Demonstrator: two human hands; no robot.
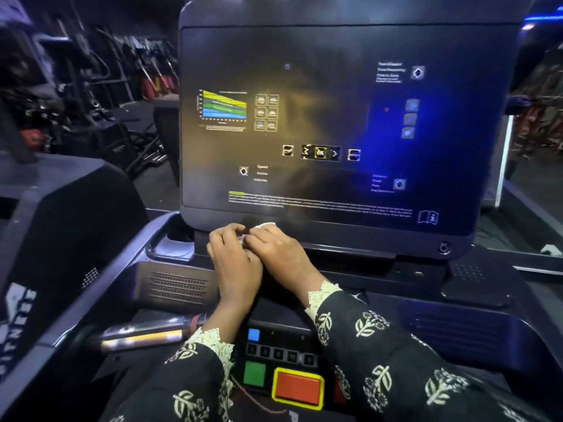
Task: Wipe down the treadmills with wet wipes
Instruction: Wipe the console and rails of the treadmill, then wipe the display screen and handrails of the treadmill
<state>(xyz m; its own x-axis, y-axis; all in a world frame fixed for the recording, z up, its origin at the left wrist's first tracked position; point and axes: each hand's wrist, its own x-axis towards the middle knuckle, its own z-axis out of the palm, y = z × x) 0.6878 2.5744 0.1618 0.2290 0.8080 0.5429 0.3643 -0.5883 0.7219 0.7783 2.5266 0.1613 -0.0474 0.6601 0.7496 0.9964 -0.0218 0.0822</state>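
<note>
Treadmill console (pixel 329 117): dark display panel with a printed chart and icons; blue glare at right.
Left hand (pixel 234 263) and right hand (pixel 281 254): held side by side, touching, at the panel's lower edge, fingers curled.
Wet wipe (pixel 243 237): small pale wad, mostly hidden, gripped between the fingers of both hands.
Sleeves (pixel 380 345): black, pale floral print, lace cuffs.
Blue button (pixel 253 334), green button (pixel 254 373), yellow-rimmed red button (pixel 297 388): set below the wrists.
Chrome handgrip (pixel 143 333): beside the left sleeve.
</note>
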